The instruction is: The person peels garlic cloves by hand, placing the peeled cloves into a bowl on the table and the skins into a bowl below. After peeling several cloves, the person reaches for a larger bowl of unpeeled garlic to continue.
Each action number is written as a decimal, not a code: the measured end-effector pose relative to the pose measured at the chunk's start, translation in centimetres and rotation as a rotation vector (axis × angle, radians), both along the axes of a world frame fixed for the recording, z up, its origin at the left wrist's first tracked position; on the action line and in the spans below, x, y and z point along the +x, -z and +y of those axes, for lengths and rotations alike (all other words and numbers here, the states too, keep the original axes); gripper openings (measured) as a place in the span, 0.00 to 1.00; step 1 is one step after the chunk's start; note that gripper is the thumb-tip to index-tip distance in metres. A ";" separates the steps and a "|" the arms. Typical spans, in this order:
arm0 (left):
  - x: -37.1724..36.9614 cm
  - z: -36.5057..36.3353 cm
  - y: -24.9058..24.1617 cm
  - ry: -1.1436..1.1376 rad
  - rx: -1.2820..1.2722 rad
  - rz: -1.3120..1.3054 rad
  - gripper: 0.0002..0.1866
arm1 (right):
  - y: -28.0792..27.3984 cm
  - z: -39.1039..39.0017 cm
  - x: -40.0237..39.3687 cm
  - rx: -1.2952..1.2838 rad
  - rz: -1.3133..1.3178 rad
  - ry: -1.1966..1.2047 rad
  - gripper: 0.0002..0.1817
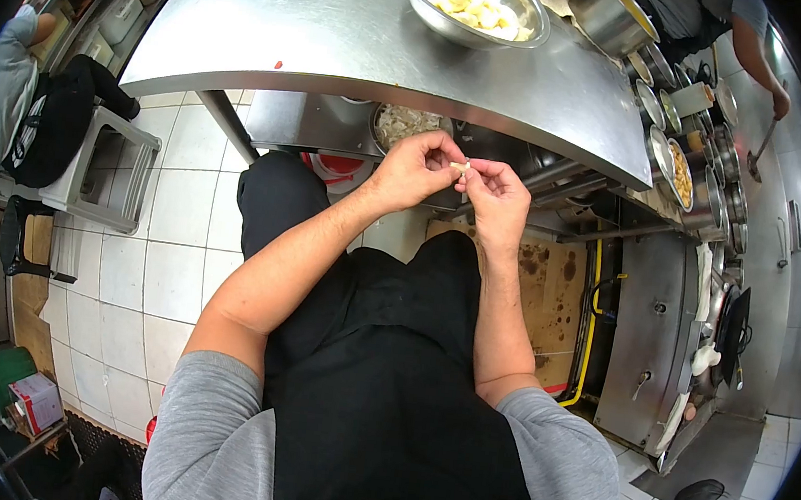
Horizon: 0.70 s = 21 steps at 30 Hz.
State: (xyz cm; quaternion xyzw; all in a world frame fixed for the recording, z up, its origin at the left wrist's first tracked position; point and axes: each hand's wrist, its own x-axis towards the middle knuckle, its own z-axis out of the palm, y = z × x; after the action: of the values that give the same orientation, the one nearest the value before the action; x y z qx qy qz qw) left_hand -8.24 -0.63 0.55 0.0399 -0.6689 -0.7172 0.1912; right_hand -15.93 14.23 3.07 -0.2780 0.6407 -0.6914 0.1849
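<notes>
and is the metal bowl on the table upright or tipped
Upright: the metal bowl sits on the table, mouth up, with pale pieces lying inside.

steel table (344, 37), bowl (460, 31), pot (604, 24), red scrap (278, 65)

Both hands (459, 174) pinching a small pale piece (460, 168) near the metal table's (363, 39) front edge.

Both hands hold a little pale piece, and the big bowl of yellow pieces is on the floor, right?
Wrong about the bowl: the head view shows it up on the metal table. The left hand and right hand do hold a little pale piece.
</notes>
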 end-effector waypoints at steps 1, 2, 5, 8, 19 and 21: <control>0.0 0.0 -0.1 0.004 0.031 0.012 0.07 | 0.0 0.0 0.0 0.000 0.000 0.000 0.08; 0.0 0.0 0.0 0.005 0.030 0.012 0.07 | -0.1 0.0 -0.1 -0.017 0.000 0.001 0.07; 0.0 0.0 -0.1 0.039 0.078 0.017 0.06 | -0.3 0.0 0.0 -0.043 -0.011 -0.007 0.07; 0.1 0.2 -0.4 0.011 0.084 0.017 0.06 | -0.3 -0.1 0.2 -0.050 -0.022 -0.014 0.06; 0.4 0.0 -0.7 0.083 0.153 0.017 0.06 | 0.1 0.0 0.3 -0.051 -0.022 -0.012 0.07; 0.1 0.0 -0.4 0.093 0.162 0.024 0.06 | 0.4 0.0 0.2 -0.063 -0.024 -0.018 0.07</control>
State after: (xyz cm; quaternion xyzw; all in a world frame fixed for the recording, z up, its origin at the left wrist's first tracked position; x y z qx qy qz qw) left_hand -8.09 -0.67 0.93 0.0155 -0.6075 -0.7775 0.1619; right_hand -15.69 14.26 2.64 -0.2811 0.6137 -0.7130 0.1900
